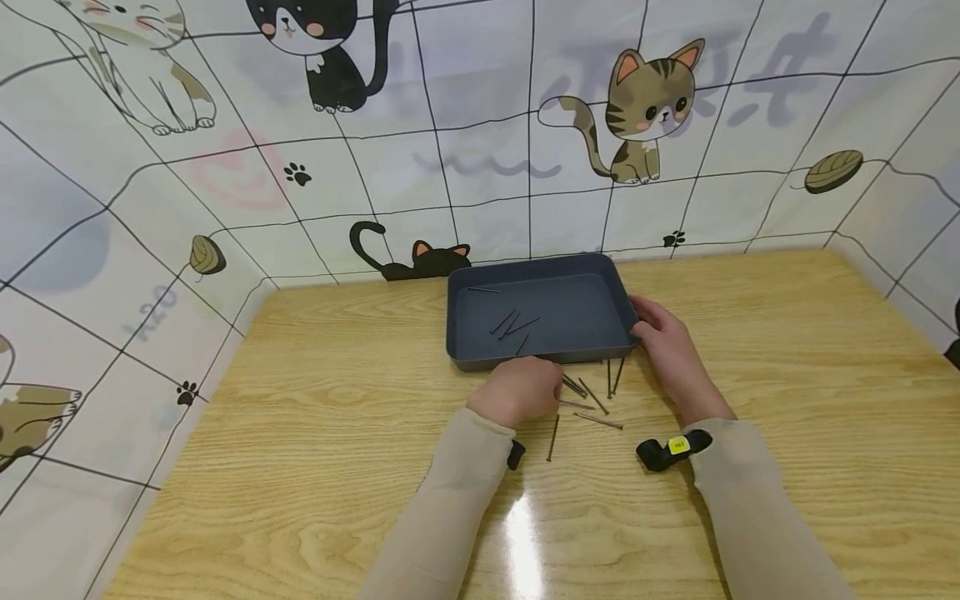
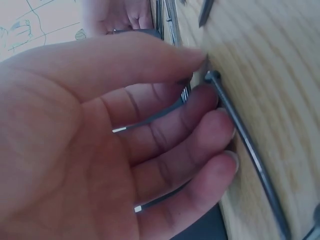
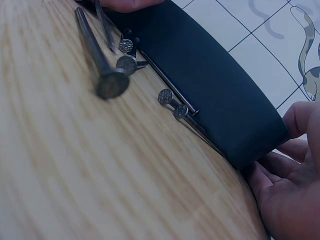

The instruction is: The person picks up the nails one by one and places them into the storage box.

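A shallow dark grey tray stands at the back of the table with several nails in it. My right hand grips its front right corner, thumb and fingers about the wall; in the right wrist view the fingers curl behind the tray's end. In front of the tray my left hand reaches down among loose nails on the wood. Its curled thumb and fingertips meet at the nails in the left wrist view, pinching one that is mostly hidden. A long nail lies against those fingertips.
The wooden table meets a white cloth wall printed with cats and grid lines, just behind the tray. Two nails lie close along the tray's front wall. One nail lies nearer the person.
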Tool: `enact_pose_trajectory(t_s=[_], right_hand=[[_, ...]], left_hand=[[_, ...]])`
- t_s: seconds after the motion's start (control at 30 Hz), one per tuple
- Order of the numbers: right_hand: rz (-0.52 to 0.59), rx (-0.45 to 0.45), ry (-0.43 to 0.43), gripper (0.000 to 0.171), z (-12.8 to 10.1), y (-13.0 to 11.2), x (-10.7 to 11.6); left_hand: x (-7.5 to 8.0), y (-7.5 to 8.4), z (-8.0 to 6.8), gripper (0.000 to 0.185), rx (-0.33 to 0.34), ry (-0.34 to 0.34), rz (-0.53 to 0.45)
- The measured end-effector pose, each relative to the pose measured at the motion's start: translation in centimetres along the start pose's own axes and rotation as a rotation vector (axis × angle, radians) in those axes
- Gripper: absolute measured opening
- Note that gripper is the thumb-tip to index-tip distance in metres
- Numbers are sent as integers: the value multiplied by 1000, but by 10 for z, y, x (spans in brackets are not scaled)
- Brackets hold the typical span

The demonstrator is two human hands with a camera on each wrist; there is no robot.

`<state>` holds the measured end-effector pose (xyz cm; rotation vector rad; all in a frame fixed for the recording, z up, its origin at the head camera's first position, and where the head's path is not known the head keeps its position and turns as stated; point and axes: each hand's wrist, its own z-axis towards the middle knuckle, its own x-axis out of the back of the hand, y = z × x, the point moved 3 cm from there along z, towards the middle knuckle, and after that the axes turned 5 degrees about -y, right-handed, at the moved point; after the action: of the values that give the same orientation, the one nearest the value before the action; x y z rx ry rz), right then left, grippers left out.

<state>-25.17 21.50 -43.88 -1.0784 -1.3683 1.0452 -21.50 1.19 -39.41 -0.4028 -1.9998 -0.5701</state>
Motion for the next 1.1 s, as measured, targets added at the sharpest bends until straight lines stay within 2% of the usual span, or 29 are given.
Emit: enact_pose_trajectory(t_s=[0.23, 0.37, 0.53, 0.7, 1.1], right_hand=[[6, 1, 5, 51, 0, 1, 0], [2, 7, 5, 51, 0, 0, 0], [7, 9, 6, 51, 0, 0, 0], [7, 6, 6, 51, 0, 0, 0], [1, 20, 7, 50, -1, -1, -1]], left_hand=[[4, -2, -1, 41, -20, -2, -55], [10, -3, -4, 37, -39, 34, -81], [19, -4, -10, 27, -88, 134, -103], [29, -5, -20, 10, -91, 232, -85], [45, -16, -27, 7, -97, 481, -93]])
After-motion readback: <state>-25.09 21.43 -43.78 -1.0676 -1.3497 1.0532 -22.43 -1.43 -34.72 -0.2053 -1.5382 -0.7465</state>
